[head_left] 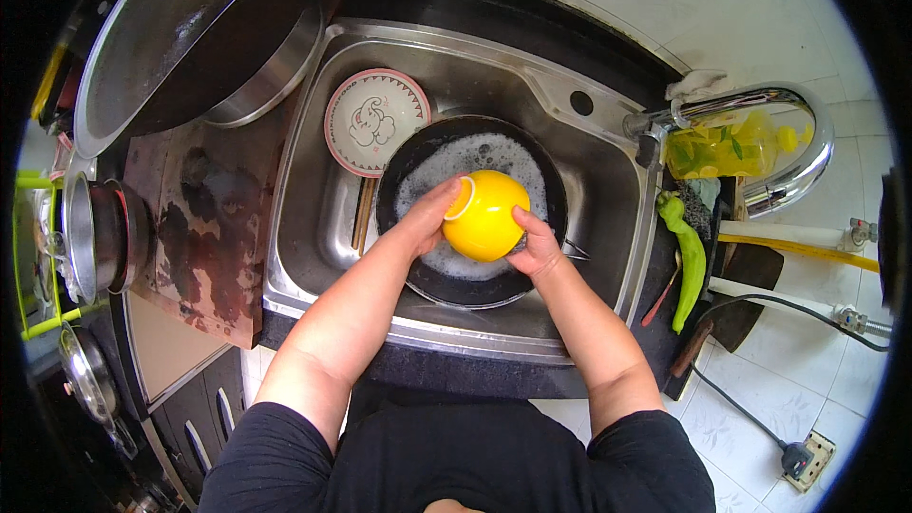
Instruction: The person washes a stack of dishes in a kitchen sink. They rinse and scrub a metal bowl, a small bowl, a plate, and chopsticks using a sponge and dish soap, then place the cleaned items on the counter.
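Observation:
Between my two hands, over a dark pan (pixel 418 157) of foamy water in the sink, is a tilted yellow bowl (pixel 486 218) with a white ring at its left. My left hand (pixel 432 217) grips the bowl by that ring. On the other side, my right hand (pixel 538 245) has its fingers curled against the bowl's lower right. A bit of grey, textured material (pixel 518 245) peeks out at the right fingers, too little to name. Behind the pan's left edge lies a white plate (pixel 375 123) with a pink rim and a cartoon drawing.
Wooden chopsticks (pixel 363 214) rest in the steel sink (pixel 608 285), left of the pan. A chrome faucet (pixel 817 128) arches at the right, near a yellow-green bottle (pixel 727 150) and a long green pepper (pixel 691 261). A large wok (pixel 180 28) and wet wooden board (pixel 195 228) stand left.

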Available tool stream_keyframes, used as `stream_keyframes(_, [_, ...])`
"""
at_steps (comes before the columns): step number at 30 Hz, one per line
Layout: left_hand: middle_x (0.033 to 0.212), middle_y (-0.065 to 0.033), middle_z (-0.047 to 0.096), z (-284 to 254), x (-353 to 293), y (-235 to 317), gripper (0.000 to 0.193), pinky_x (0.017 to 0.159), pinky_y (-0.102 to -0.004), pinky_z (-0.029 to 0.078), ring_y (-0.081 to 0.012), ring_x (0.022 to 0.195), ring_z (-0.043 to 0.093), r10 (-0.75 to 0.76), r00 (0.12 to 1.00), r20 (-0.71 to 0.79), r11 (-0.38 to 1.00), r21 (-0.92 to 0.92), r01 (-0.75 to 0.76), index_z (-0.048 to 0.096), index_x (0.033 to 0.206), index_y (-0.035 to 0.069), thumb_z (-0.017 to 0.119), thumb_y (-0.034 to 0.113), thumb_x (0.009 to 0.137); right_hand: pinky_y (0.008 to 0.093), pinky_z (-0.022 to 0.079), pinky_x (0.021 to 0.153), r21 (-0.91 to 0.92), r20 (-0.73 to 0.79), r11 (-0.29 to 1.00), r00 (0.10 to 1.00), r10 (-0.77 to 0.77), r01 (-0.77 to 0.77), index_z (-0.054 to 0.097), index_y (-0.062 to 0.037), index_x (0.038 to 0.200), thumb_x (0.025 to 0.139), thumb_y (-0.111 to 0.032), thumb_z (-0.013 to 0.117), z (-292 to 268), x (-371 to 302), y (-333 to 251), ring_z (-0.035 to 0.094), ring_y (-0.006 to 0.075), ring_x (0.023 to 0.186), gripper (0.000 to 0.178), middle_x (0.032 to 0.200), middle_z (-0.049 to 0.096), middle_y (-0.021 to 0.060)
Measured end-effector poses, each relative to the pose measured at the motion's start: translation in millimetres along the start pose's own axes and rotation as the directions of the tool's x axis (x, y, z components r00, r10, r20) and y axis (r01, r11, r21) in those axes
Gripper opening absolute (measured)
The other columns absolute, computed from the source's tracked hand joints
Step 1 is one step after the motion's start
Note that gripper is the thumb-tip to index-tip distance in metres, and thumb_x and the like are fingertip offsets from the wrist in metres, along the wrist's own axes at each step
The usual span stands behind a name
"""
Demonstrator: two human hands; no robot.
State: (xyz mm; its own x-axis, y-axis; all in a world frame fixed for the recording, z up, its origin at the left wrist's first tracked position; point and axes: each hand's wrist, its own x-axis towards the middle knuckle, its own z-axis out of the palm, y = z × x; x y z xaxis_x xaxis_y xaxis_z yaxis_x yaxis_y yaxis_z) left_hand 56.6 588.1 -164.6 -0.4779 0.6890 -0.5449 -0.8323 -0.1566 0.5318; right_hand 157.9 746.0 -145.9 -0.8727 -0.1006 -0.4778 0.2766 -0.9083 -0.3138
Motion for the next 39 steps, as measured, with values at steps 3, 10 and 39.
stream_keyframes(3, [0.112,-0.0082,0.056,-8.1,8.5,-9.4,0.042,0.090,-0.0346,0.043,-0.0215,0.104,0.054,-0.024,0.991,-0.130,0.999,-0.042,0.018,0.047,0.121,0.007,0.042,0.038,0.092,0.0374,0.040,0.094,-0.040,-0.001,0.999,1.000,-0.020,0.020,0.046,-0.0039,0.121,0.079,-0.013,0.062,9.7,1.5,5.2,0.054,0.0230,0.106,0.046,0.114,0.056,0.0107])
stream_keyframes(10, [0.107,-0.0107,0.059,-18.8,12.2,-10.6,0.042,0.083,-0.0414,0.047,-0.0252,0.098,0.057,-0.215,0.945,-0.248,0.957,-0.246,0.153,0.053,0.113,0.008,0.035,0.040,0.093,0.0306,0.042,0.087,-0.699,0.006,0.715,1.000,-0.006,0.009,0.053,-0.0024,0.113,0.077,-0.012,0.065,13.9,34.4,28.2,0.056,0.0170,0.095,0.038,0.103,0.060,0.0044])
stream_keyframes(39, [0.113,-0.0126,0.058,-16.5,-1.9,12.0,0.049,0.093,-0.0404,0.042,-0.0266,0.103,0.056,-0.168,0.968,0.184,0.843,-0.483,0.238,0.053,0.114,0.004,0.050,0.044,0.086,0.0421,0.041,0.093,0.086,0.082,0.996,0.996,-0.029,0.022,0.047,-0.0086,0.123,0.078,-0.039,0.064,9.1,-2.6,17.4,0.053,0.0253,0.108,0.056,0.120,0.054,0.0087])
